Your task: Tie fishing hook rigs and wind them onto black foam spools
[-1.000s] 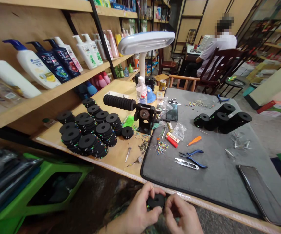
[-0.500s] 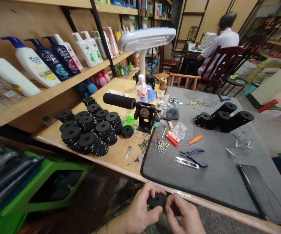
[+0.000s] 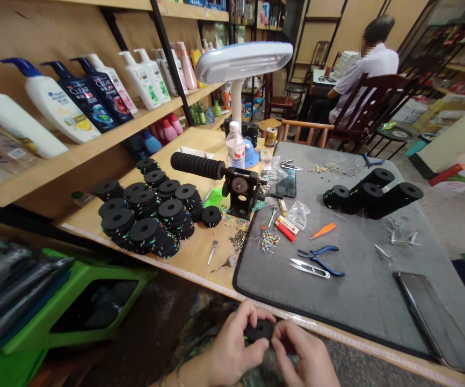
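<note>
A black foam spool (image 3: 256,334) is pinched in the left hand (image 3: 234,346), near the edge of the table (image 3: 195,263); its round face is turned up; by its right rim, the right hand (image 3: 304,349) is placed, fingertips bunched; whether anything is held there cannot be told.

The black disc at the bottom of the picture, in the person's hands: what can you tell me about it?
The black disc is round and matt, looks like foam, and has a hole in its middle and a speck of green at its left edge. Its flat face is turned mostly upward. The left grip holds it, in front of the table's near edge. The right grip is at its right edge; whether it touches is unclear.
</note>
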Available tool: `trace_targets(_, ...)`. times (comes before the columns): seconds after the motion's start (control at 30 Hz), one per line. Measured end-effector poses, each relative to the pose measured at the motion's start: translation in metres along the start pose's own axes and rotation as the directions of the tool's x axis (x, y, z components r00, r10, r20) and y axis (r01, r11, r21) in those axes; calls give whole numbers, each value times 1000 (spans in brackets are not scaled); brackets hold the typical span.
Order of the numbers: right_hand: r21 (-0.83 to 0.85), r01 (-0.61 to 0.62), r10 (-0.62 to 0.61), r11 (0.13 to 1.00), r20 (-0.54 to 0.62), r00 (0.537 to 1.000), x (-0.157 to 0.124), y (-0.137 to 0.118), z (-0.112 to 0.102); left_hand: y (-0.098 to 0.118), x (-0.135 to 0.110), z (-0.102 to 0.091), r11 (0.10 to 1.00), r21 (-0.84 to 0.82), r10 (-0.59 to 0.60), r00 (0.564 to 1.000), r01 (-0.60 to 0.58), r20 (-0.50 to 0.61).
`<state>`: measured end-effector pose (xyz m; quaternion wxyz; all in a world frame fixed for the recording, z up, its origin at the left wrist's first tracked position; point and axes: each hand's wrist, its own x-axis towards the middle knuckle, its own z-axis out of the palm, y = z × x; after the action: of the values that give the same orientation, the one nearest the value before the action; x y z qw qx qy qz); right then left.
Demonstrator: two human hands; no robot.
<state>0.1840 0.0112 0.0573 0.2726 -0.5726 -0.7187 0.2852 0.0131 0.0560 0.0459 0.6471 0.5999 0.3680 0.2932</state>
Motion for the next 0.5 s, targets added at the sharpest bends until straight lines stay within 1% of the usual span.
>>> trace_targets(0.23,79,-10,10,997,-4,1000,-2,3,4,0,0,1,998,-55,-10,1000,10,-6)
trace_targets(0.3,137,-39,41,990,-10,999,-1,4,5,-1,1,1,988,-148,-54,998,55,13)
trace_targets(0.4,306,-98,109,947,-19,994,2,5,4,-8,3,1,928,-343,-127,990,142,65)
trace_targets(0.47,393,-131,151,910,-20,988,3,7,4,-15,5,2,886,-435,-137,987,158,79)
trace_targets(0.5,410,-142,166,901,-24,986,3,8,4,-18,6,2,870,-467,-137,987,158,79)
